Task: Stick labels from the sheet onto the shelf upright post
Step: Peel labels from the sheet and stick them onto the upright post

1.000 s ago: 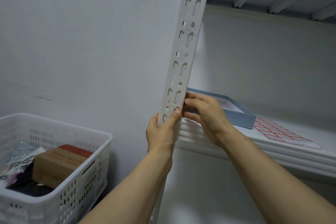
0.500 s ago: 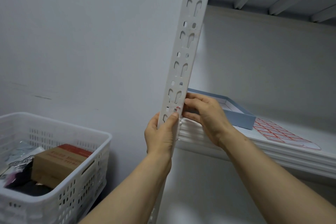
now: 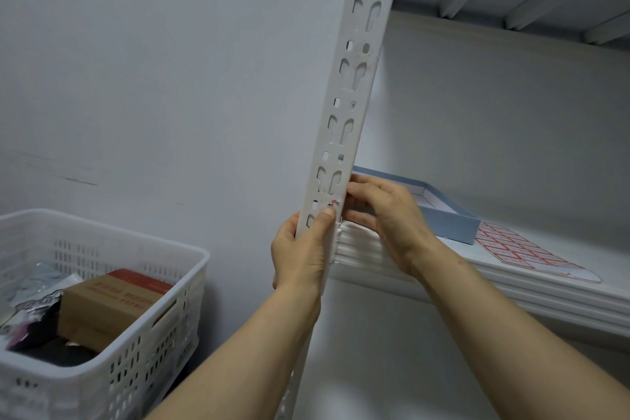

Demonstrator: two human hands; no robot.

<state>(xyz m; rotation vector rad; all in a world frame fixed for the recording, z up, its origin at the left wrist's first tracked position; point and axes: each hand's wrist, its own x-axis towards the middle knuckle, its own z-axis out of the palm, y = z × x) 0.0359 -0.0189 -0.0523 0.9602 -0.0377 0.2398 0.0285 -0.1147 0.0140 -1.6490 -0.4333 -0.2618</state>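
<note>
The white slotted upright post [image 3: 354,85] runs up the middle of the view. My left hand [image 3: 301,251] grips the post from the left, its thumb pressing on the post's front just below a small red-edged label [image 3: 334,202]. My right hand [image 3: 381,215] is curled at the post's right edge, its fingertips touching that label. The label sheet [image 3: 521,251], with several red-bordered labels, lies flat on the white shelf [image 3: 511,290] to the right.
A shallow blue tray [image 3: 446,218] sits on the shelf behind my right hand, beside the sheet. A white plastic basket [image 3: 112,348] with a cardboard box and dark items stands at lower left. The grey wall is behind; another shelf is overhead.
Both hands stay at the same spot on the post. The red-edged label shows a little more clearly between my thumb and right fingertips.
</note>
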